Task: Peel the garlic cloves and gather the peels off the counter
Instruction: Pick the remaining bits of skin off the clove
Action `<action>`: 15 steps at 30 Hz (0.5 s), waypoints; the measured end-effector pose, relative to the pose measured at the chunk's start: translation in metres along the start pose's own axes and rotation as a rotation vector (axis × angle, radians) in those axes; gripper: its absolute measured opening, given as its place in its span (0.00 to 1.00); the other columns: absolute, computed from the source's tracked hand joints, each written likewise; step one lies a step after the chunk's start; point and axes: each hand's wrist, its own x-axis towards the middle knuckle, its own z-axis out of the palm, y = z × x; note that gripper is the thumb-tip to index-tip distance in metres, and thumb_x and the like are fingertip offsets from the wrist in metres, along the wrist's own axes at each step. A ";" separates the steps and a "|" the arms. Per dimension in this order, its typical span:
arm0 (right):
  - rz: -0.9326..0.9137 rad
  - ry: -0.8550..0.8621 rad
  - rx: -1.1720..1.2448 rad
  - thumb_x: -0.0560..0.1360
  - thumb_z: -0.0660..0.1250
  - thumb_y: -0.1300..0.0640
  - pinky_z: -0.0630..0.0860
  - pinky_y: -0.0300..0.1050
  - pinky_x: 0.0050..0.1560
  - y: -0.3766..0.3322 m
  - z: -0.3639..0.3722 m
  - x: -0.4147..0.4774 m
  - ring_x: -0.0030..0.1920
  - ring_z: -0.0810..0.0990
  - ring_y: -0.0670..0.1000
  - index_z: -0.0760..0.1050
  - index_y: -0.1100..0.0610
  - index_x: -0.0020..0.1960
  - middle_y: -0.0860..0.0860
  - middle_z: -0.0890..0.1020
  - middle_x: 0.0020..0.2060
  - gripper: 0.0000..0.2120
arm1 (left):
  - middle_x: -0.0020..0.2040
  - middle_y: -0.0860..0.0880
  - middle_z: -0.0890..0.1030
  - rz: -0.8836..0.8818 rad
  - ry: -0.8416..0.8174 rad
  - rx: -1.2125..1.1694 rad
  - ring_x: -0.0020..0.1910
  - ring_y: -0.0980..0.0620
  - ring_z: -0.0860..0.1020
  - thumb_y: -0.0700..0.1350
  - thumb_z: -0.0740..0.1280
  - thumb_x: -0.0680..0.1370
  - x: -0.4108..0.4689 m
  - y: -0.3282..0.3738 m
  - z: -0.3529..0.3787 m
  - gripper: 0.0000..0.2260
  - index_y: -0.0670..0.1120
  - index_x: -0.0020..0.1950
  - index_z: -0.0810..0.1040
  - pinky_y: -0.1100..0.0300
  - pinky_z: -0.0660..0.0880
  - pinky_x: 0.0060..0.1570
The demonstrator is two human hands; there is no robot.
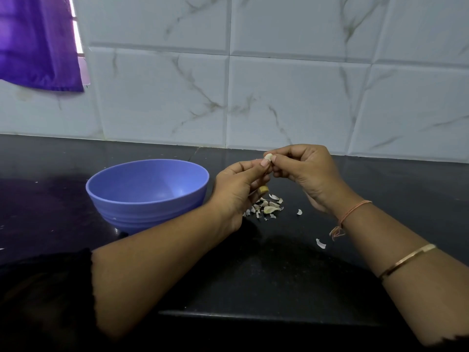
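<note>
A pale garlic clove [268,157] is pinched between the fingertips of my left hand [236,191] and my right hand [304,171], held above the black counter [279,270]. Something small and yellowish shows under the fingers of my left hand. Right below the hands lies a small heap of garlic peels [266,207]. One loose peel [299,212] lies just right of the heap, and another loose peel [320,243] lies nearer to me, beside my right wrist.
A blue plastic bowl [147,196] stands on the counter just left of my left hand; no contents show inside it. A white marble-patterned tiled wall [279,92] backs the counter. A purple cloth [40,41] hangs at the top left.
</note>
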 end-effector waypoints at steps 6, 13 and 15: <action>0.019 -0.012 0.000 0.71 0.68 0.67 0.76 0.34 0.37 0.002 0.000 0.001 0.32 0.78 0.43 0.81 0.61 0.41 0.51 0.82 0.32 0.05 | 0.30 0.54 0.81 -0.036 -0.010 0.009 0.31 0.62 0.78 0.43 0.70 0.74 0.000 0.000 0.000 0.02 0.46 0.43 0.78 0.66 0.75 0.39; 0.013 -0.027 0.003 0.72 0.66 0.69 0.76 0.34 0.37 0.003 -0.001 0.001 0.32 0.78 0.43 0.81 0.60 0.41 0.51 0.82 0.32 0.07 | 0.31 0.55 0.81 -0.057 -0.007 0.001 0.31 0.61 0.78 0.43 0.69 0.74 0.001 0.000 0.000 0.02 0.46 0.43 0.78 0.67 0.76 0.36; 0.014 -0.025 0.013 0.72 0.66 0.69 0.76 0.34 0.37 0.004 -0.001 0.001 0.32 0.78 0.44 0.81 0.59 0.41 0.52 0.82 0.33 0.08 | 0.30 0.55 0.81 -0.060 -0.004 -0.004 0.31 0.62 0.78 0.43 0.68 0.75 0.001 0.000 0.000 0.02 0.46 0.42 0.79 0.67 0.75 0.36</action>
